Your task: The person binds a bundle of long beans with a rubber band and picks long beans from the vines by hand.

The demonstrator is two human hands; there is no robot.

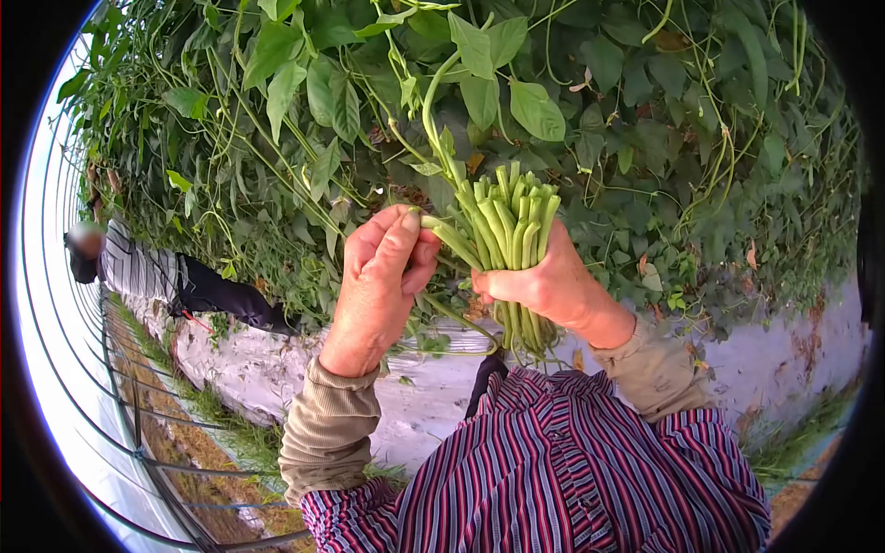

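My right hand (544,284) is wrapped around the middle of a thick bundle of long green beans (512,217). Their blunt upper ends fan out above my thumb, and the thinner lengths hang below my fist. To the left, thumb and fingers of my left hand (385,267) pinch the end of one long green bean (447,238), which slants down toward the bundle. Part of that bean is hidden behind my right thumb. Just behind the bundle rises a thick green vine stem (431,111) with leaves.
A dense wall of leafy vines (608,111) stands in front of me. Pale sheeting (424,405) covers the ground at its foot. At the left, another person (143,263) is beside the vines, near curved frame bars (138,405) and grass (217,405).
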